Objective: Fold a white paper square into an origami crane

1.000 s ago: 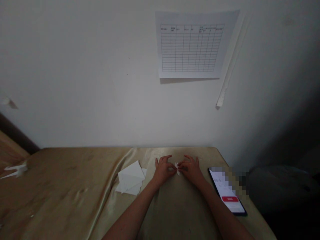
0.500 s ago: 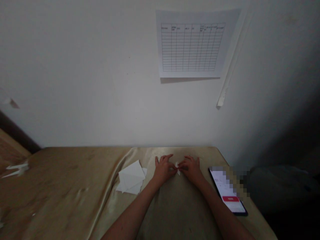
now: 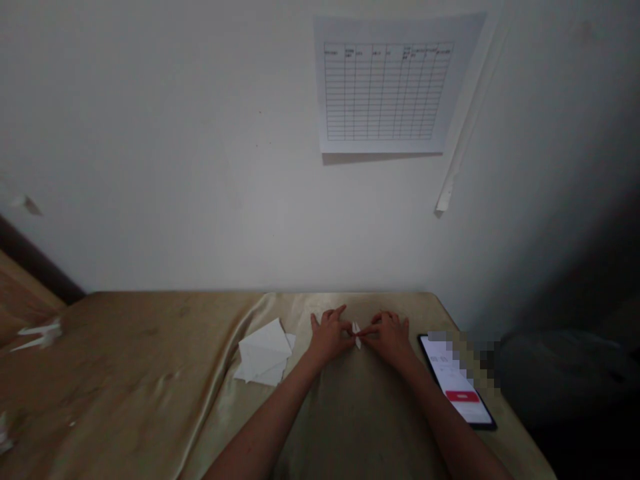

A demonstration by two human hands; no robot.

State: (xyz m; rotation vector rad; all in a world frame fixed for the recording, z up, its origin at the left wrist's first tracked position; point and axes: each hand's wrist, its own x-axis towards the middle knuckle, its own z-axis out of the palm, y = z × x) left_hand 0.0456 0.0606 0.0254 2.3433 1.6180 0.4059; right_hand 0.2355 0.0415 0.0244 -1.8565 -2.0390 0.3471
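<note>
A small folded piece of white paper [image 3: 357, 335] stands out between my fingertips, near the back of the cloth-covered table [image 3: 345, 413]. My left hand [image 3: 331, 335] pinches it from the left, with some other fingers raised. From the right, my right hand [image 3: 387, 335] closes its thumb and index finger on the same paper, its remaining fingers lifted. The fingertips hide part of the folds. Left of my left hand lies a loose pile of white paper sheets [image 3: 264, 352].
A phone [image 3: 457, 383] with a lit screen lies at the table's right edge. White scraps [image 3: 43, 333] are at the far left. On the wall behind hang a printed chart [image 3: 383, 90] and a white strip [image 3: 460, 153].
My right hand has shifted slightly to the right, and its fingers are spread a little more. Both hands still hold the folded paper. The view has moved slightly.
</note>
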